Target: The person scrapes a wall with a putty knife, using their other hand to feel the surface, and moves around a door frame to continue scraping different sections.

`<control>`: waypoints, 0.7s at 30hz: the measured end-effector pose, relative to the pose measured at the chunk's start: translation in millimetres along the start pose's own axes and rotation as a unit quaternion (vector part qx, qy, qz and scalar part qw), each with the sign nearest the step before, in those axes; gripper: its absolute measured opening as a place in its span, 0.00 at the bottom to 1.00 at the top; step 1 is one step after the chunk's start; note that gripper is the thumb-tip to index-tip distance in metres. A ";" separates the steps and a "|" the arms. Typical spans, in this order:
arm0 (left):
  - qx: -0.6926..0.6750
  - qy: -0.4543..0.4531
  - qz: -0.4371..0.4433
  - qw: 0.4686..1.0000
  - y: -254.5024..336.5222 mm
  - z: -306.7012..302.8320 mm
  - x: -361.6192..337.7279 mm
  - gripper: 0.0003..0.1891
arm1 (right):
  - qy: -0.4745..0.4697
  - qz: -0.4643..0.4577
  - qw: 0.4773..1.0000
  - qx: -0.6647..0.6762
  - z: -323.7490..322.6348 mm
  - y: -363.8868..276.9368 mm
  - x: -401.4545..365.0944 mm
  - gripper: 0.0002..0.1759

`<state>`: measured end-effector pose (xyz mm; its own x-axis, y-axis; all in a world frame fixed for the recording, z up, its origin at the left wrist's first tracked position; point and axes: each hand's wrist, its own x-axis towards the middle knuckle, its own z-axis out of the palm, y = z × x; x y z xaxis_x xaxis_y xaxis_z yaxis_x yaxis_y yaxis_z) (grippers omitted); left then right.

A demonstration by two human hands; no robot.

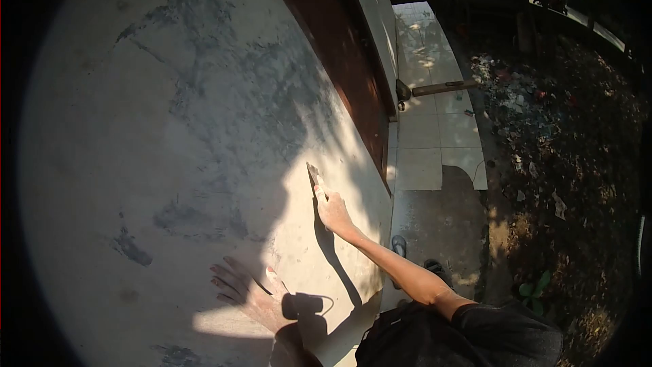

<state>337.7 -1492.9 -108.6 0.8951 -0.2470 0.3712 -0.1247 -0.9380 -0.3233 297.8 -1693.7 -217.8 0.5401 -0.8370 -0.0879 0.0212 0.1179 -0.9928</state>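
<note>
My right hand [333, 212] grips the handle of a putty knife [313, 172], its blade against the sunlit part of the wall [136, 183]. Dark grey patches show through the wall's pale coat, mostly above and left of the blade. Lower down, my left hand [252, 300] lies against the wall, fingers spread, with nothing in it. Whitish dust or paste marks the thumb of that hand. Shadows of my arm and head fall across the wall between and below my hands.
Right of the wall stands a brown door frame [333, 41]. A tool with a wooden handle [445, 87] lies across the tiled walkway [418, 132]. My sandalled feet [399, 246] are on bare concrete. Littered soil [536, 163] borders the walkway.
</note>
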 end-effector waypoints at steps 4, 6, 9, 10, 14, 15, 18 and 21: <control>0.000 0.026 -0.011 1.000 17.5 -4.2 -1.9 0.36 | -0.023 -0.072 0.996 -0.042 -8.4 4.3 -16.6 0.25; -0.001 0.031 -0.012 0.999 45.3 -15.7 8.4 0.36 | -0.002 -0.080 0.996 -0.044 -10.6 7.2 11.2 0.25; 0.007 0.035 -0.016 0.999 72.7 -33.0 13.1 0.36 | -0.001 -0.039 0.999 0.035 -33.3 -10.0 83.5 0.25; 0.003 0.044 -0.019 0.999 74.9 -34.9 11.0 0.36 | -0.034 0.007 0.999 0.030 -42.5 -28.3 73.7 0.25; -0.006 0.068 -0.021 0.997 91.3 -32.2 16.1 0.36 | -0.030 -0.129 0.989 -0.060 -30.4 10.3 57.2 0.26; -0.005 0.070 -0.022 0.997 97.7 -33.5 17.5 0.36 | -0.033 -0.126 0.990 -0.060 -30.3 12.1 68.8 0.26; -0.002 0.073 -0.030 0.997 117.9 -42.3 23.6 0.36 | -0.009 -0.042 0.999 -0.008 -43.6 9.8 121.8 0.26; -0.012 0.094 -0.038 0.995 130.6 -41.4 22.3 0.36 | -0.038 0.096 0.994 0.029 -60.9 -12.2 134.4 0.25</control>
<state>323.6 -1630.9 -106.5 0.8070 -0.2149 0.5500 -0.0729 -0.9606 -0.2684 318.9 -1840.2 -222.5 0.6016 -0.7532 -0.2660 -0.0406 0.3038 -0.9519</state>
